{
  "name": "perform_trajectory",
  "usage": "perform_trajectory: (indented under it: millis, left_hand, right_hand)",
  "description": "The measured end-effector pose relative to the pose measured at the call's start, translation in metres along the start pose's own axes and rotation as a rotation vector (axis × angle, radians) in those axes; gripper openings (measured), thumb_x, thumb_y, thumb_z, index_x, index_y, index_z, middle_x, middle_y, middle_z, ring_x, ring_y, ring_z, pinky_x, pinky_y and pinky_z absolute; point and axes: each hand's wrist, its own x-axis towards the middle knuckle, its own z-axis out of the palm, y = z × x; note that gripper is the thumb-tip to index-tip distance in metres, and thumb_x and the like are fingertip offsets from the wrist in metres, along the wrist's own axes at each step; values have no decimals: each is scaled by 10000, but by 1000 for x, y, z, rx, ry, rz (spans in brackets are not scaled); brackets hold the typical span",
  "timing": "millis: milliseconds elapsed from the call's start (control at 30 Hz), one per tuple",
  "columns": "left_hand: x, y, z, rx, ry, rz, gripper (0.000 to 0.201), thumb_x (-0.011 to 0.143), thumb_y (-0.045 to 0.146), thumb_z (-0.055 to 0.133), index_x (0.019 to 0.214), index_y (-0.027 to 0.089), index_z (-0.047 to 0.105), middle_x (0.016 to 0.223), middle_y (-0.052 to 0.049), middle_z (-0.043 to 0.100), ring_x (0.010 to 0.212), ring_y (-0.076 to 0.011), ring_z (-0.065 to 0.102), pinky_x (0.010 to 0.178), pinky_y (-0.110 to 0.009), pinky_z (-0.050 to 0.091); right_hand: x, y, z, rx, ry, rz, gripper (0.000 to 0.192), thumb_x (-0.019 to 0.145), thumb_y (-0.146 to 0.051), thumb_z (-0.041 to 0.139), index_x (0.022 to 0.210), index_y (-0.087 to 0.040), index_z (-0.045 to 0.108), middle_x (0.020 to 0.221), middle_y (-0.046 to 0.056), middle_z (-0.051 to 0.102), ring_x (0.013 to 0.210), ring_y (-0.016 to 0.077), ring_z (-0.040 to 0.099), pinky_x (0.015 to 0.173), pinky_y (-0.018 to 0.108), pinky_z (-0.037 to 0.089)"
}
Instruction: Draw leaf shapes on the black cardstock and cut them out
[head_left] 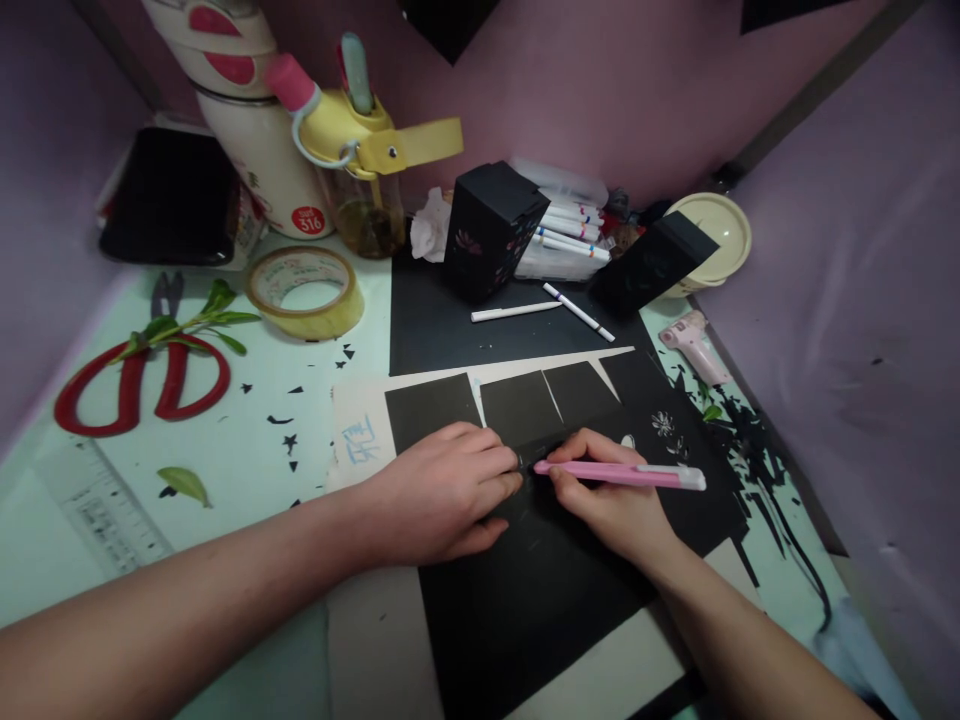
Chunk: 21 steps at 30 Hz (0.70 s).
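My right hand (607, 490) grips a pink pen-shaped craft knife (622, 474), its tip down on a large black sheet of paper (517, 620). Just left of that tip, my left hand (457, 490) lies with its palm down and fingers stretched out on the same sheet. Whatever is under its fingertips is hidden. Behind both hands are several black paper pieces (431, 410) on a pale board (360, 400) with blue writing. White flower-like marks (663, 424) show on the black paper to the right.
Red-handled scissors (174, 380), a clear ruler (105, 510) and a roll of tape (304, 290) are on the left. A black box (495, 230), white markers (577, 310) and two bottles (367, 215) stand behind. Black paper scraps (750, 460) and a pink glue gun (696, 345) lie right.
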Motion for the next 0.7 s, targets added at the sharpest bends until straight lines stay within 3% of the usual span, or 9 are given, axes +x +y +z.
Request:
perform_trajectory:
  millis: [700]
  left_hand:
    - [0,-1,3,23,26,16,250,891,292,602,1102,164,637,1008,-94,664,981,-248,587,874,-387,463]
  right_hand:
    - [-2,2,3,-8,-7,-51,51,790,-206,658,741,-198,670,703,-1,732,596,130,665,534,201,494]
